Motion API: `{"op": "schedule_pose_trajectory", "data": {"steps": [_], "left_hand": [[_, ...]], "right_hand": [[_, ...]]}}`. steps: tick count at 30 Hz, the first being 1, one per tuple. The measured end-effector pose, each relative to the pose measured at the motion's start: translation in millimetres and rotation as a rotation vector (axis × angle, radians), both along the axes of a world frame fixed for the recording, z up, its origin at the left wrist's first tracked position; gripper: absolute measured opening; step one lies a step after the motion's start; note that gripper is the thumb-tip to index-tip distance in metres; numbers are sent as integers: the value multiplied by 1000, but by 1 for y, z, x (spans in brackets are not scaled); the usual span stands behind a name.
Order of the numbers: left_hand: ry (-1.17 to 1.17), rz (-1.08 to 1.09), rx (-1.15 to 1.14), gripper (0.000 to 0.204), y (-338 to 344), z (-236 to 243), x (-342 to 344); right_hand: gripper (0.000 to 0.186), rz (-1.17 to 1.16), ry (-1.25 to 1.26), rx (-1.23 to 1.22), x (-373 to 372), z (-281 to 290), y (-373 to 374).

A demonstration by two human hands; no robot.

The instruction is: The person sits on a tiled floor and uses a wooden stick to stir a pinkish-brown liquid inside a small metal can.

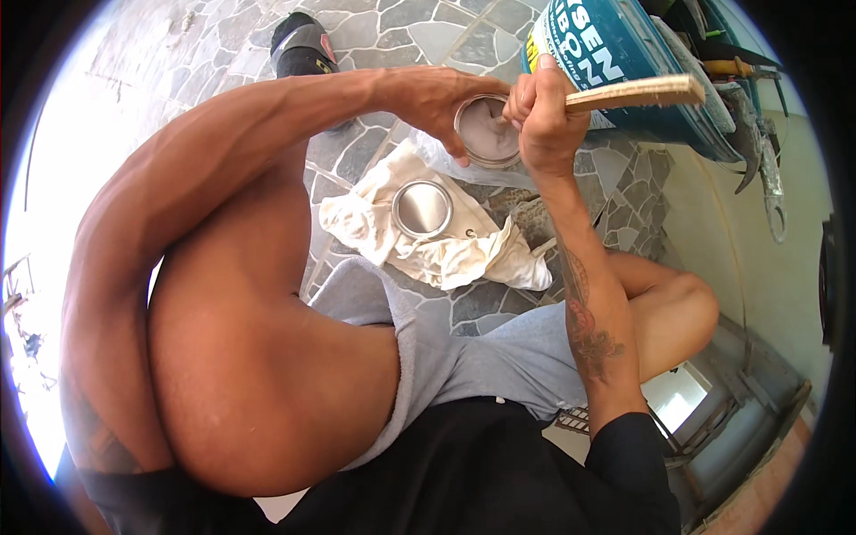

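My left hand [434, 100] is curved round the side of an open paint can [494, 166], its thumb and fingers against the wall. Thick greyish-pink paint [481, 138] fills much of the can. Closed in a fist, my right hand [546, 120] grips a flat wooden stick [637, 93]. The stick's lower end dips into the paint; its upper end points right. Nearer to me, a round silver can lid [423, 210] lies on a crumpled cream cloth [464, 259].
A large teal bucket [655, 111] stands at the far right, with a hammer [749, 147] and other tools at its rim. A black-and-grey object [301, 46] rests at the far left. Clear plastic sheeting [437, 156] lies under the can on the stone-patterned floor [392, 40].
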State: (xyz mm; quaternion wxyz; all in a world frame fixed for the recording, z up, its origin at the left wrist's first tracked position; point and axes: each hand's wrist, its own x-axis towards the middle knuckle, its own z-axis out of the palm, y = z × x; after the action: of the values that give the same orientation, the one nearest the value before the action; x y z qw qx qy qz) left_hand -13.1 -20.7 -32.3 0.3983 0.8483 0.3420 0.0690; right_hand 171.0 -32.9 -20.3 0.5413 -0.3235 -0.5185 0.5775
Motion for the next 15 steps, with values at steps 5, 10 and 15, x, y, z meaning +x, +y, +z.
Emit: {"op": "schedule_pose_trajectory", "data": {"steps": [5,10,15], "left_hand": [[35,6,-32,103,-6,7,1],[-76,-34,-12,103,-5,-1,-3],[24,-21,-60,103,-1,6,0]], "right_hand": [[44,175,106,-263,11,39,18],[36,171,29,66,-5,72,2],[26,59,124,124,-8,5,-16]]}}
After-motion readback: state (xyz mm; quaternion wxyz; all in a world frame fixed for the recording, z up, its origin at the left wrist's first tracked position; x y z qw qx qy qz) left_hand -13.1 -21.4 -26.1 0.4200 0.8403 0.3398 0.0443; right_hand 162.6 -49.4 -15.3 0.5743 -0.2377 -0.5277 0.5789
